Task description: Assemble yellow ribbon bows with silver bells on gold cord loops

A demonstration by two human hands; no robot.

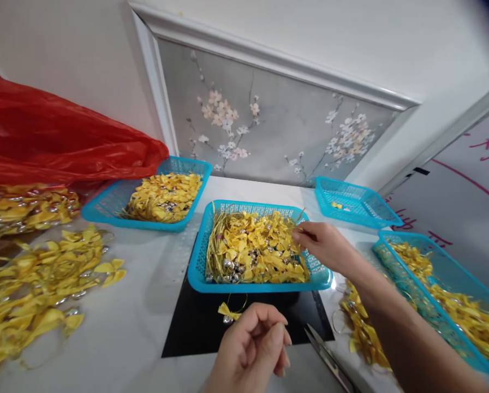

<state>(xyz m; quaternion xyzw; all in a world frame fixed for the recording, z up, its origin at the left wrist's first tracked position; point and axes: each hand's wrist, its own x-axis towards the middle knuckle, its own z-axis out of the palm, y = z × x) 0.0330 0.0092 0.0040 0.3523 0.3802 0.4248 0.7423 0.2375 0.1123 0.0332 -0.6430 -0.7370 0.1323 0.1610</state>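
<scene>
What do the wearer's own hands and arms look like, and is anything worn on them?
Both the left hand and the right hand are bare: no gloves or rings show. The right forearm has no sleeve, watch or bracelet in view.

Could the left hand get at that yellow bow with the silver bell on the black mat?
Probably yes: the yellow bow lies close to the left hand, and nothing seems to cover it or stand between.

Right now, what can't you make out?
All in the head view:
Bare right hand: whether it pinches anything; too small against the shiny yellow bows with silver balls.
Bare left hand: anything inside; its own curl hides it.
Silver metal scissors: handles, cut off by bottom edge.
Glossy red plastic bag: rest, cut off by left edge.
</scene>
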